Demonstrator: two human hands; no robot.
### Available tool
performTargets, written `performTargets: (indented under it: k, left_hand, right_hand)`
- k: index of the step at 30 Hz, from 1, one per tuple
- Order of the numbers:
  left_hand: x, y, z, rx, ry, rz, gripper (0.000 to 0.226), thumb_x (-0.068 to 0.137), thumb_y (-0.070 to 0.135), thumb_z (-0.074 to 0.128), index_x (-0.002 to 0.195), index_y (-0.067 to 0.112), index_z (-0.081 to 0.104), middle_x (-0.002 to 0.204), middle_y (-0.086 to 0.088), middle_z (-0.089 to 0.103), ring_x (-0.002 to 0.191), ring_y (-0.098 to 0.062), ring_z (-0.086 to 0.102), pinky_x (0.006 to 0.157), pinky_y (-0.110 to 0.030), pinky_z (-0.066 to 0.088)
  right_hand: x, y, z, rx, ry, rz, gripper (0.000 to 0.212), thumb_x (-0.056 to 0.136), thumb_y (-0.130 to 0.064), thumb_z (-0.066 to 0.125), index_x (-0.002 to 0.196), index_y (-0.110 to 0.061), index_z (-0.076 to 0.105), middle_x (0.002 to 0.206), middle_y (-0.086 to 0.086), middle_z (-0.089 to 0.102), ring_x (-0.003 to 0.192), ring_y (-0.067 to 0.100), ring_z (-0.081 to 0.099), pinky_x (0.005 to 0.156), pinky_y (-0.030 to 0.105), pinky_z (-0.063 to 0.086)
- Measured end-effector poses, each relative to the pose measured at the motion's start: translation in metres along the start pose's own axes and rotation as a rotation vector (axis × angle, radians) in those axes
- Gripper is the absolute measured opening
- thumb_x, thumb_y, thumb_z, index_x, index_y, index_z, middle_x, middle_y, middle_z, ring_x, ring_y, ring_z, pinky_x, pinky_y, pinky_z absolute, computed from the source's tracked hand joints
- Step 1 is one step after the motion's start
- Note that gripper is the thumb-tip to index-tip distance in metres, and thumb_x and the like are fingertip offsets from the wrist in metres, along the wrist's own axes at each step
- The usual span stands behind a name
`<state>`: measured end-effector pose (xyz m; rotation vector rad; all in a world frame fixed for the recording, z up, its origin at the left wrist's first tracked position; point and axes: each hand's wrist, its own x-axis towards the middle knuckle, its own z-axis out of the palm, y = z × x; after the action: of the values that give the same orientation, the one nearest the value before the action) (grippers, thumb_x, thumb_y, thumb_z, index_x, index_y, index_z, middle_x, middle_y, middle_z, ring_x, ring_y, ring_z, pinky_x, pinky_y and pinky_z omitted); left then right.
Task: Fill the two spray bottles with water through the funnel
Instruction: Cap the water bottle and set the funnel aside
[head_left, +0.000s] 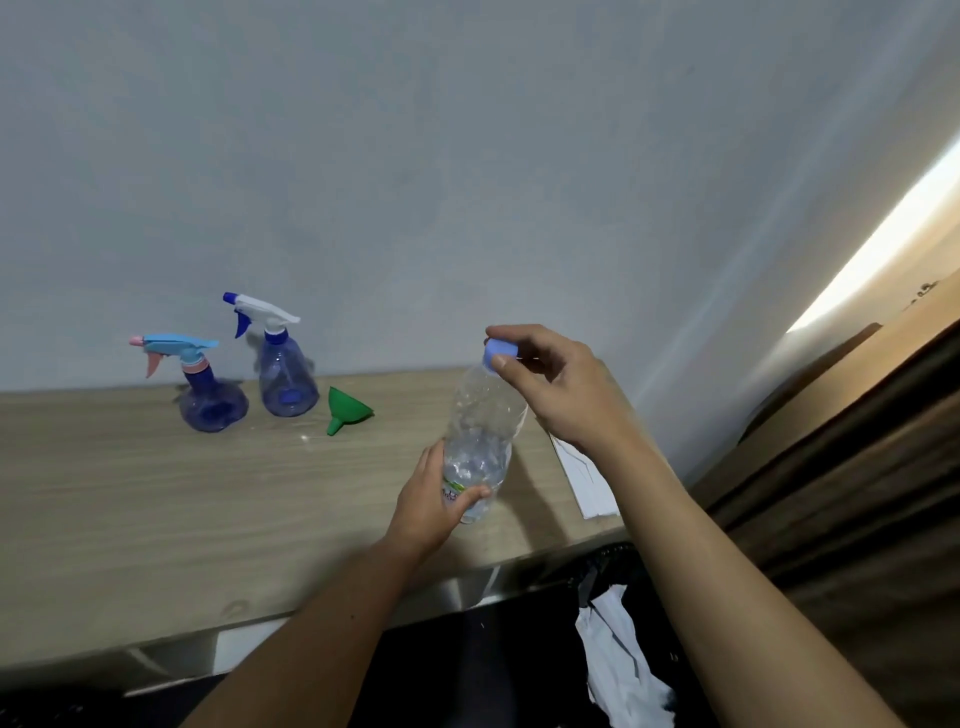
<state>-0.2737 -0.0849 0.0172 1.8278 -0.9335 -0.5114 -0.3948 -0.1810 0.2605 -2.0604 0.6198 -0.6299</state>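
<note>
I am at the opening step: my left hand (434, 506) grips the water bottle (480, 441) low above the table (130, 509), and my right hand (550, 382) pinches its blue cap (500, 353). Both spray bottles (213, 389) (283, 371) stand closed near the wall, with the green funnel (345, 408) lying just beside them. Next, I think, the cap must come off and one sprayer head be unscrewed.

My left hand (434, 506) grips the lower body of the water bottle (480, 441), fingers wrapped round the label end, thumb on the far side, forearm coming up from the bottom edge toward the bottle. My right hand (558, 387) is over the bottle's top, thumb and curled fingers pinching the blue cap (500, 354), wrist bent down, forearm running from bottom right up to the bottle's neck. Both arms bare. The bottle tilts slightly, neck toward my right hand.
</note>
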Motion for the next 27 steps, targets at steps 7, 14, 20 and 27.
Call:
performTargets:
  k: [7,14,20,27]
  left_hand:
    - [0.000,-0.003,0.000,0.013,-0.010,0.008,0.088,0.083,0.047,0.086,0.156,0.024,0.043,0.144,0.003,0.055,0.129,-0.016,0.057,0.106,-0.037,0.050]
    - [-0.004,-0.001,0.002,0.000,0.009,0.011,0.086,0.084,0.048,0.085,0.155,0.026,0.043,0.141,0.008,0.055,0.127,-0.012,0.056,0.105,-0.035,0.049]
    - [-0.006,0.003,0.004,-0.001,0.018,0.018,0.084,0.084,0.046,0.086,0.154,0.024,0.045,0.138,0.008,0.056,0.127,-0.014,0.058,0.106,-0.036,0.049]
    - [-0.009,0.003,0.004,-0.016,0.021,0.000,0.086,0.081,0.057,0.080,0.153,0.026,0.046,0.140,0.006,0.056,0.129,-0.014,0.058,0.107,-0.037,0.049]
  right_hand:
    - [0.006,0.015,0.021,0.144,0.179,0.075,0.034,0.079,-0.025,0.093,0.106,-0.019,0.073,0.089,-0.010,0.074,0.080,0.002,0.068,0.081,0.020,0.055]
    - [0.008,0.024,0.011,0.030,0.029,-0.054,0.024,0.098,-0.023,0.074,0.122,-0.025,0.075,0.118,-0.012,0.074,0.106,0.004,0.069,0.093,0.024,0.055]
    - [0.009,0.027,0.019,0.040,0.216,0.040,0.038,0.078,-0.035,0.093,0.094,-0.014,0.066,0.091,-0.008,0.074,0.077,0.001,0.067,0.072,0.013,0.052]
    - [0.009,0.032,0.014,0.044,0.039,-0.109,0.019,0.096,-0.023,0.077,0.116,-0.024,0.076,0.116,-0.011,0.073,0.104,0.006,0.070,0.091,0.021,0.053]
